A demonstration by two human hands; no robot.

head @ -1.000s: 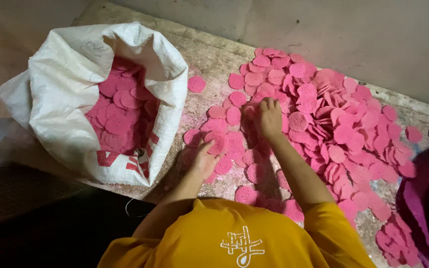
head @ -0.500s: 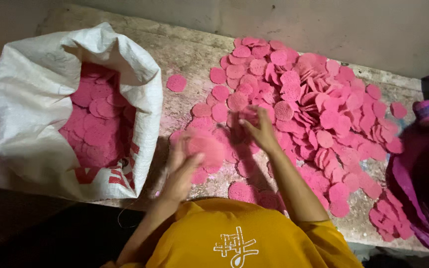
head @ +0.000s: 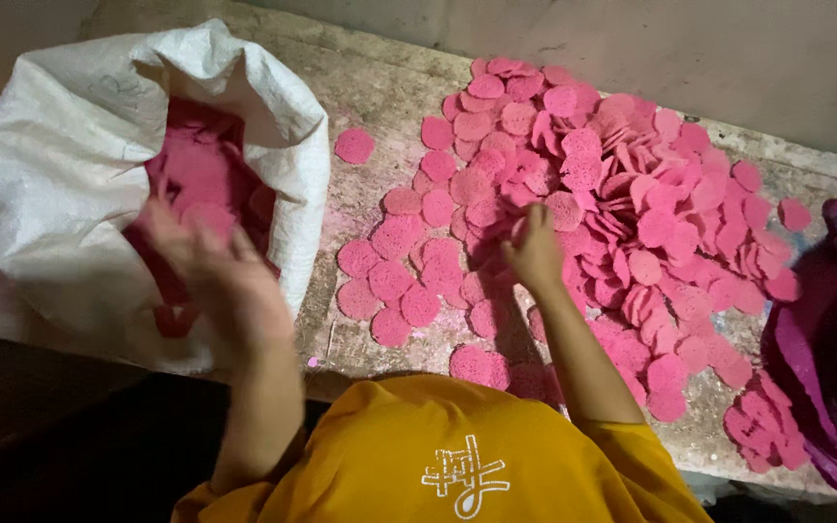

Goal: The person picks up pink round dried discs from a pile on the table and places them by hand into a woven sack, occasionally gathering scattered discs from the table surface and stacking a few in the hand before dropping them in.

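discs (head: 583,184): pink | sack (head: 60,165): white woven | shirt (head: 438,455): mustard yellow, white emblem | slab (head: 380,87): grey-brown

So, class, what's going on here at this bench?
A person in a yellow shirt is working over a heap of pink round discs spread on a rough concrete slab. The right hand rests on the discs near the heap's edge. The left hand, blurred, is at the mouth of a white woven sack that already holds many pink discs.
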